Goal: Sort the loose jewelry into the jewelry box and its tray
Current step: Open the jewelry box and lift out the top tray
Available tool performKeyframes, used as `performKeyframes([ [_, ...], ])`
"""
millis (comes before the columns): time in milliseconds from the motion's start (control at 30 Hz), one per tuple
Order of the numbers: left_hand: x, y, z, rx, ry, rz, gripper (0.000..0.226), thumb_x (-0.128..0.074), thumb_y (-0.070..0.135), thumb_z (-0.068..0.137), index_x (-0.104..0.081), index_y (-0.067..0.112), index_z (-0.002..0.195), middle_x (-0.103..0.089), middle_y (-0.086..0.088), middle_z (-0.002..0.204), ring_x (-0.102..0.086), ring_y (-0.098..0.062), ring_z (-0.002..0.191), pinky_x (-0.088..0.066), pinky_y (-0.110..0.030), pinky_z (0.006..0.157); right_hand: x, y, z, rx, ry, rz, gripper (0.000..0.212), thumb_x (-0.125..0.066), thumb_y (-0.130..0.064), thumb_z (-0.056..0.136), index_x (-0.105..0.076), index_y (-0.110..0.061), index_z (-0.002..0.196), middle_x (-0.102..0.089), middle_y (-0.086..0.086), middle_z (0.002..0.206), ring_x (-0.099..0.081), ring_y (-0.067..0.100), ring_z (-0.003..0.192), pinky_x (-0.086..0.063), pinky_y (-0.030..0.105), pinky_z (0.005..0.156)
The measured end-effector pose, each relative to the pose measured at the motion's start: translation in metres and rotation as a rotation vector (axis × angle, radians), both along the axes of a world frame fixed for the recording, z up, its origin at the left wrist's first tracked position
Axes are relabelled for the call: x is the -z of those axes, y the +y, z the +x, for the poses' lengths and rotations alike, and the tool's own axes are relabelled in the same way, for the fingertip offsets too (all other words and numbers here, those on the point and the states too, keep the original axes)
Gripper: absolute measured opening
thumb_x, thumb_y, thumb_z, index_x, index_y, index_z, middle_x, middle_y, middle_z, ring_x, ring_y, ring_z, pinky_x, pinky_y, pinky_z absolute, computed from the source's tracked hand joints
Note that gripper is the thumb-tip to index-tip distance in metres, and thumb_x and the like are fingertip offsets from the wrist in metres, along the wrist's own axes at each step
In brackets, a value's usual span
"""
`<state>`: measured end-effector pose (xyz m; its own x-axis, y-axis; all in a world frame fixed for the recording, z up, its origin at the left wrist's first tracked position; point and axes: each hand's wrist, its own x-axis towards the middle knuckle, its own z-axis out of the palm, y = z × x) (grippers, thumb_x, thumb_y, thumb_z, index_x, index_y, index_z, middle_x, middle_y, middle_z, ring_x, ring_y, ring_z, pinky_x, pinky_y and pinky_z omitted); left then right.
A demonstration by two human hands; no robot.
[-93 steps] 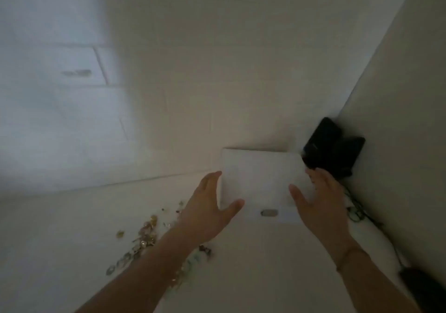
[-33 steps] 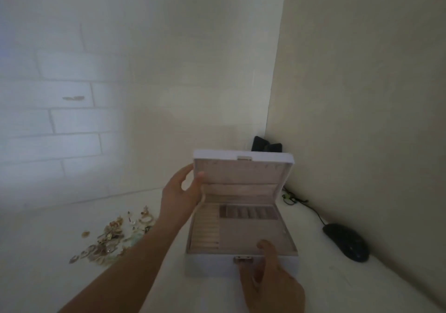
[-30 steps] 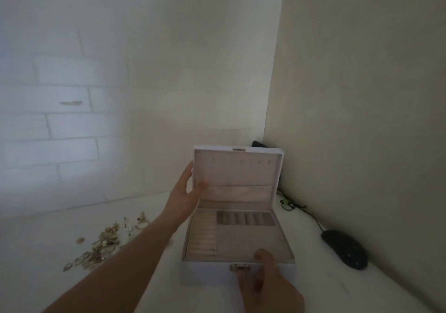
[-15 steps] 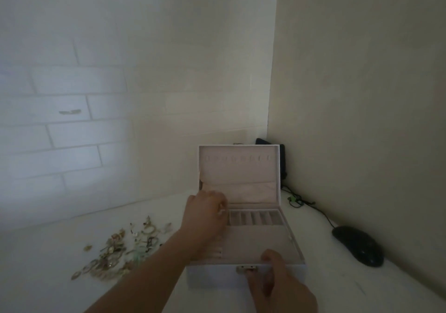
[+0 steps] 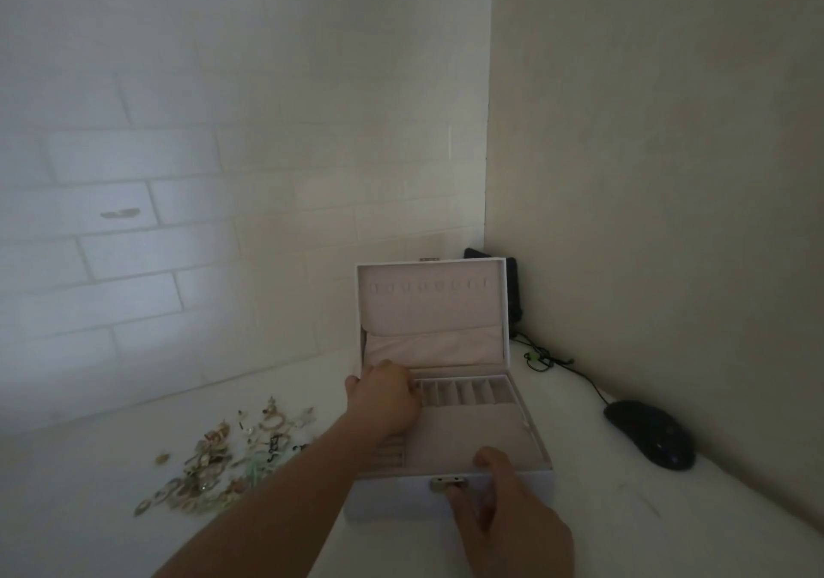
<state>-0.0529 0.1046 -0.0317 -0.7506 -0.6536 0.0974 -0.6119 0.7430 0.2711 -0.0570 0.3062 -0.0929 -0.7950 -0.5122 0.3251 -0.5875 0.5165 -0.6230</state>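
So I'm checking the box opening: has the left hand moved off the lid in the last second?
Yes. The left hand dropped from the lid's left edge into the tray's back-left corner.

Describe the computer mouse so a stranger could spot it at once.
Find the corner where the two walls meet, then the open jewelry box before it. Right of the box, beside the right-hand wall, lies the computer mouse: a rounded black lump, the only dark thing lying flat on the white table.

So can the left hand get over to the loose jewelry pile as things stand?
Probably yes. The left hand sits at the jewelry box's back left corner, and the loose jewelry lies on open tabletop just left of that forearm, with nothing visible between.
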Motion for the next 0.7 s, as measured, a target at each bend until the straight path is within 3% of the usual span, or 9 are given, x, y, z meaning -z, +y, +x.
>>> performKeyframes([
  [100, 0.001, 0.001, -0.001, -0.03, 0.03, -0.007, 0.029, -0.048, 0.038, 0.09, -0.07, 0.022, 0.097, -0.065, 0.0, 0.112, -0.055, -0.025, 0.114, -0.033, -0.044, 0.098, -0.001, 0.001, 0.001, 0.029, 0.014, 0.0, 0.07, -0.01, -0.08, 0.058, -0.031, -0.051, 0.118, -0.064, -0.012, 0.076, -0.062, -0.003, 0.07, -0.048, 0.015, 0.064],
  [233, -0.002, 0.002, -0.002, -0.05, -0.006, -0.023, 0.03, -0.049, 0.039, 0.09, -0.071, 0.021, 0.099, -0.066, -0.002, 0.112, -0.054, -0.027, 0.114, -0.034, -0.044, 0.1, -0.005, 0.002, 0.002, 0.036, 0.019, -0.014, 0.043, -0.034, -0.074, 0.078, -0.029, -0.055, 0.116, -0.064, -0.014, 0.077, -0.061, -0.005, 0.074, -0.045, 0.013, 0.064],
  [333, -0.005, 0.004, 0.003, 0.064, -0.051, -0.092, 0.028, -0.045, 0.033, 0.095, -0.069, 0.022, 0.104, -0.058, -0.005, 0.119, -0.05, -0.029, 0.117, -0.036, -0.042, 0.098, -0.006, 0.002, 0.003, 0.051, 0.013, -0.059, 0.041, -0.037, -0.073, 0.074, -0.031, -0.055, 0.11, -0.06, -0.011, 0.063, -0.058, -0.001, 0.059, -0.04, 0.011, 0.051],
  [400, -0.005, 0.008, 0.009, 0.158, -0.05, -0.208, 0.03, -0.042, 0.03, 0.098, -0.067, 0.019, 0.11, -0.053, -0.006, 0.12, -0.047, -0.03, 0.116, -0.039, -0.04, 0.096, -0.006, 0.0, 0.003, 0.129, 0.046, -0.067, 0.039, -0.05, -0.068, 0.071, -0.037, -0.056, 0.105, -0.053, -0.01, 0.053, -0.048, -0.001, 0.044, -0.028, 0.01, 0.039],
  [433, -0.004, 0.009, 0.013, 0.192, -0.053, -0.265, 0.031, -0.041, 0.028, 0.098, -0.066, 0.018, 0.112, -0.053, -0.005, 0.12, -0.046, -0.03, 0.116, -0.039, -0.04, 0.096, -0.006, 0.001, 0.001, 0.191, 0.084, -0.127, 0.04, -0.056, -0.062, 0.067, -0.044, -0.052, 0.104, -0.049, -0.012, 0.052, -0.044, -0.002, 0.044, -0.021, 0.008, 0.04],
  [500, -0.003, 0.01, 0.019, 0.212, -0.074, -0.317, 0.031, -0.041, 0.024, 0.097, -0.064, 0.019, 0.116, -0.053, -0.004, 0.121, -0.044, -0.029, 0.117, -0.038, -0.039, 0.096, -0.005, 0.004, -0.005, 0.305, 0.178, -0.282, 0.04, -0.059, -0.053, 0.063, -0.053, -0.04, 0.101, -0.049, -0.014, 0.065, -0.049, 0.01, 0.059, -0.024, 0.015, 0.044],
  [567, -0.005, 0.007, 0.021, 0.201, -0.115, -0.281, 0.032, -0.041, 0.025, 0.097, -0.061, 0.024, 0.123, -0.05, -0.004, 0.124, -0.041, -0.03, 0.121, -0.034, -0.041, 0.098, -0.002, 0.006, -0.012, 0.334, 0.251, -0.306, 0.04, -0.06, -0.048, 0.065, -0.059, -0.03, 0.101, -0.054, -0.007, 0.086, -0.051, 0.02, 0.076, -0.037, 0.024, 0.05],
  [700, -0.01, 0.002, 0.02, 0.214, -0.201, -0.115, 0.032, -0.039, 0.03, 0.102, -0.059, 0.036, 0.125, -0.043, -0.005, 0.129, -0.033, -0.031, 0.127, -0.028, -0.044, 0.106, 0.01, 0.002, -0.02, 0.34, 0.158, -0.312, 0.048, -0.083, -0.032, 0.063, -0.062, -0.022, 0.104, -0.048, 0.005, 0.11, -0.055, 0.032, 0.082, -0.047, 0.034, 0.058],
])
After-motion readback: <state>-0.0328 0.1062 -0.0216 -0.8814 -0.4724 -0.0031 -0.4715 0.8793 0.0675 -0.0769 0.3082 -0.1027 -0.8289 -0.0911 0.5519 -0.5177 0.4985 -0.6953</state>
